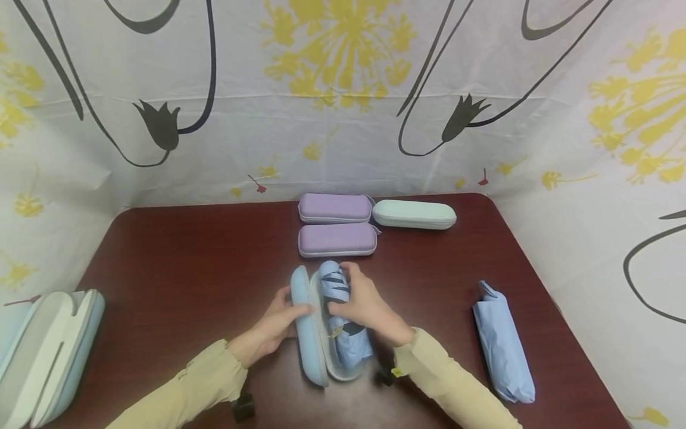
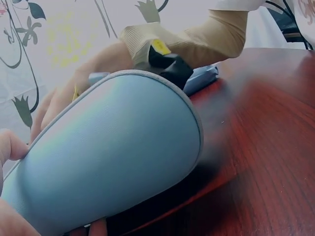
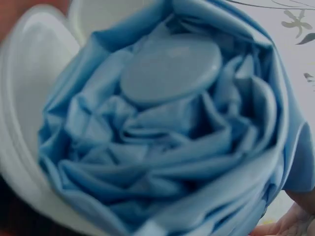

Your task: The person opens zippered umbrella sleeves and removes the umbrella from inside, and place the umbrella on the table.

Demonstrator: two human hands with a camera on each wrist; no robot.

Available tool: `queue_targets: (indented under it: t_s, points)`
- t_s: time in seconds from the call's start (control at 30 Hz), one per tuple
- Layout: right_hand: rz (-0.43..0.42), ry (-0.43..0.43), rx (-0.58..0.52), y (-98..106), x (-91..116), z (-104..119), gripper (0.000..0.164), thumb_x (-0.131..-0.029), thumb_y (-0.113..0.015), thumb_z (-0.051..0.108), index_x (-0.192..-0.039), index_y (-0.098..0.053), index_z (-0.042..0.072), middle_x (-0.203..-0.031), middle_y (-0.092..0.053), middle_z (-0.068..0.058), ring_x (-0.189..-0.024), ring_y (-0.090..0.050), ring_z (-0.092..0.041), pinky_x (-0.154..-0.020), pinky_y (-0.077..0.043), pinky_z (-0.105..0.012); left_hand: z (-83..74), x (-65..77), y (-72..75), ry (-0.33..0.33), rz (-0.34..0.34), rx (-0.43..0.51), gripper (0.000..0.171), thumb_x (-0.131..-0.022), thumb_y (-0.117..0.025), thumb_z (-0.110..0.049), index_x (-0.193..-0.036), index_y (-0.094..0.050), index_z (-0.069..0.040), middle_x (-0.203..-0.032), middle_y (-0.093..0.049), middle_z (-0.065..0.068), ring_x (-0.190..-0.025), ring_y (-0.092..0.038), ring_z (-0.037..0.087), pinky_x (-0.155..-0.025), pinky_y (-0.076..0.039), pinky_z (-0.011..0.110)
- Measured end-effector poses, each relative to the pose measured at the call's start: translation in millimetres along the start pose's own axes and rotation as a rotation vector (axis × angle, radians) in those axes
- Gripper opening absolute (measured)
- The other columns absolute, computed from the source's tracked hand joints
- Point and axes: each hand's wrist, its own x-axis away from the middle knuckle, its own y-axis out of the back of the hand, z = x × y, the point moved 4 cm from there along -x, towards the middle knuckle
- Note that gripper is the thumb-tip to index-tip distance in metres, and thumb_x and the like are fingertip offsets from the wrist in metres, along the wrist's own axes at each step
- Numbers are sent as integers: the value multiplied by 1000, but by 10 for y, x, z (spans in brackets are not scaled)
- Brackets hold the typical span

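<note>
In the head view an opened light blue hard case (image 1: 308, 333) stands near the table's front middle, its two halves spread apart. My left hand (image 1: 270, 328) holds its left half, with the thumb over the edge. My right hand (image 1: 367, 304) grips a folded light blue umbrella (image 1: 354, 348), which lies lengthwise in or over the right half; how deep it sits cannot be seen. The left wrist view shows the rounded outside of the case (image 2: 113, 147). In the right wrist view the umbrella's gathered cloth (image 3: 172, 152) surrounds a smooth round end, with the pale case rim beside it.
Two purple cases (image 1: 337, 240) and a mint case (image 1: 414, 214) lie closed at the back of the table (image 1: 203, 268). A long blue fabric bundle (image 1: 504, 345) with a loop lies at right. Opened pale blue casing (image 1: 80, 351) sits at the left edge. Patterned cloth (image 1: 343, 149) hangs behind.
</note>
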Motion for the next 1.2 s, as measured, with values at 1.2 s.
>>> queue_targets:
  t_s: [1.2]
  points:
    - [-144,-291,256,1092,1127,-947,75,-72,-73,13,-130,-32,-10,-118,-51,-32,-100,-56,-40,-76,-47,-48,-559,441,1887,79,-324,-531,99,-86,-60,-30,-142,12,9,-139,-10,41,-120,-30,51,-94,-34,60]
